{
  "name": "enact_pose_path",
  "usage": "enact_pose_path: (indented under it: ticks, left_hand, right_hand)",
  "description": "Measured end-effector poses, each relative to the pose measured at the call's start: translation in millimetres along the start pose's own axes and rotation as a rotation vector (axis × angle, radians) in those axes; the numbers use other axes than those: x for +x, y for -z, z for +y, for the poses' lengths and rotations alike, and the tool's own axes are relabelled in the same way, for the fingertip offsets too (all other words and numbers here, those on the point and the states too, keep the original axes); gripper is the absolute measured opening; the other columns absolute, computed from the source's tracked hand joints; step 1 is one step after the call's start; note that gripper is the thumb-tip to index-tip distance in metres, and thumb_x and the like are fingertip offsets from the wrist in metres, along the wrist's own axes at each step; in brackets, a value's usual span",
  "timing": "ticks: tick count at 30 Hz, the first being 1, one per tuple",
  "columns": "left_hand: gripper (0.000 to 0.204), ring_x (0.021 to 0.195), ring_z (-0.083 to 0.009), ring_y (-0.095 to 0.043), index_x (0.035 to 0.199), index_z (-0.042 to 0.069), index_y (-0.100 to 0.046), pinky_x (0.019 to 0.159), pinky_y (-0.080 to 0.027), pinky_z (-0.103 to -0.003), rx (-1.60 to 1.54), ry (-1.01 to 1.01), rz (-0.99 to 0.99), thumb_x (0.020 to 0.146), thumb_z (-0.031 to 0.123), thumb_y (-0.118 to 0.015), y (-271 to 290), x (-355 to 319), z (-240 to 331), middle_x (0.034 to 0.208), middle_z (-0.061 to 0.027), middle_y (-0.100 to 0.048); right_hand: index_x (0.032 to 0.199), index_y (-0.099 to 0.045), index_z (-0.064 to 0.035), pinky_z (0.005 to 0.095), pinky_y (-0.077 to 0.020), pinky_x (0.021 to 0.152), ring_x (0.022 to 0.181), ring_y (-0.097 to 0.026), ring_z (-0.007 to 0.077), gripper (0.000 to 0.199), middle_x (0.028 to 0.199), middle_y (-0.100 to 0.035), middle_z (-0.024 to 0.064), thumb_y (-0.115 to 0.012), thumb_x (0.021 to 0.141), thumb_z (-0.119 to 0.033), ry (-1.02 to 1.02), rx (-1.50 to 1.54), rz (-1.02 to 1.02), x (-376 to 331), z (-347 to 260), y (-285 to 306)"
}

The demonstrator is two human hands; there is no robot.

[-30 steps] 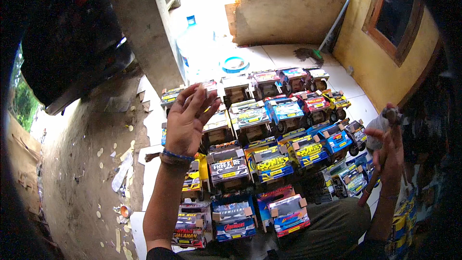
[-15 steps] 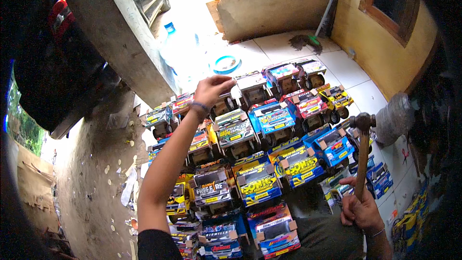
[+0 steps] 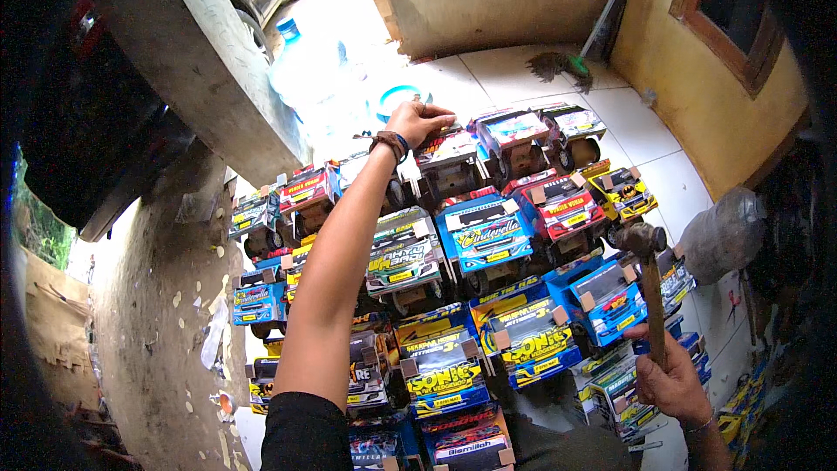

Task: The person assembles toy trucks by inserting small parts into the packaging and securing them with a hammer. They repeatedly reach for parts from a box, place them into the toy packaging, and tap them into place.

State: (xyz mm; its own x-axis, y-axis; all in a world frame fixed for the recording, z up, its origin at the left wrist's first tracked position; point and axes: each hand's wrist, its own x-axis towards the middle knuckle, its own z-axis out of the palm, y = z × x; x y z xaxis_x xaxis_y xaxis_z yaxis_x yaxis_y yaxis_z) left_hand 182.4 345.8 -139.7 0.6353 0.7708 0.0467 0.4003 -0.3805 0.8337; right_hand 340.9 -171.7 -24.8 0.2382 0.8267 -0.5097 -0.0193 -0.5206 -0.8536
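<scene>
My right hand (image 3: 676,388) grips the wooden handle of a hammer (image 3: 652,305) at the lower right, its dark metal head pointing up. My left arm stretches far forward over rows of toy trucks. At its end, my left hand (image 3: 421,125) has its fingers drawn together at the upper edge of a white-and-red toy truck (image 3: 447,153) in the far row; what lies between the fingertips is hidden. A blue bowl (image 3: 384,110) stands just behind this hand. Below the arm are a blue toy truck (image 3: 484,235) and a yellow-and-blue one (image 3: 443,371).
A large clear water bottle (image 3: 305,65) stands by the concrete pillar (image 3: 209,61). A green-based broom (image 3: 571,68) leans at the yellow wall (image 3: 663,52). A clear plastic-wrapped bundle (image 3: 725,231) is at the right. Scraps litter the ground at left.
My left hand has moved forward and to the right, to the far truck's upper edge. The view has shifted slightly. My right hand still holds the hammer upright.
</scene>
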Motion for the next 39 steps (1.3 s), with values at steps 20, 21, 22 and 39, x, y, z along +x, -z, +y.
enact_pose_path:
  ticks: [20,21,22,39]
  left_hand:
    - [0.032,0.074,-0.0071,-0.061,0.104,0.005,-0.073,0.069,-0.05,-0.023,-0.126,0.037,0.087,0.086,0.031,-0.073,-15,8,-13,0.087,-0.003,-0.072]
    - [0.032,0.073,-0.0059,-0.06,0.105,0.005,-0.073,0.068,-0.049,-0.022,-0.104,0.064,0.086,0.086,0.031,-0.073,-15,7,-12,0.087,-0.0015,-0.071]
    - [0.032,0.073,-0.0059,-0.06,0.105,0.006,-0.073,0.068,-0.05,-0.022,-0.124,0.079,0.082,0.086,0.032,-0.073,-15,6,-11,0.087,-0.0018,-0.071]
    - [0.03,0.077,-0.0073,-0.063,0.105,0.006,-0.073,0.071,-0.051,-0.023,-0.137,0.075,0.109,0.085,0.029,-0.074,-18,3,-6,0.09,-0.0044,-0.073]
  right_hand:
    - [0.131,-0.051,-0.0004,0.0256,-0.0437,0.065,0.075,-0.05,0.0082,0.043,0.084,-0.056,0.0012,-0.055,0.098,-0.028,0.655,-0.492,0.052,185,-87,-18]
    - [0.13,-0.052,-0.0003,0.0254,-0.0429,0.063,0.073,-0.049,0.0078,0.043,0.082,-0.055,0.0003,-0.054,0.098,-0.029,0.642,-0.497,0.075,194,-91,-20]
    - [0.13,-0.051,0.0,0.0239,-0.0411,0.06,0.071,-0.046,0.0065,0.043,0.08,-0.052,-0.0015,-0.053,0.099,-0.029,0.653,-0.472,0.027,200,-96,-19]
    - [0.141,-0.043,-0.0074,0.0331,-0.046,0.065,0.07,-0.056,0.0172,0.047,0.083,-0.063,0.0114,-0.051,0.099,-0.025,0.686,-0.681,0.084,285,-102,-39]
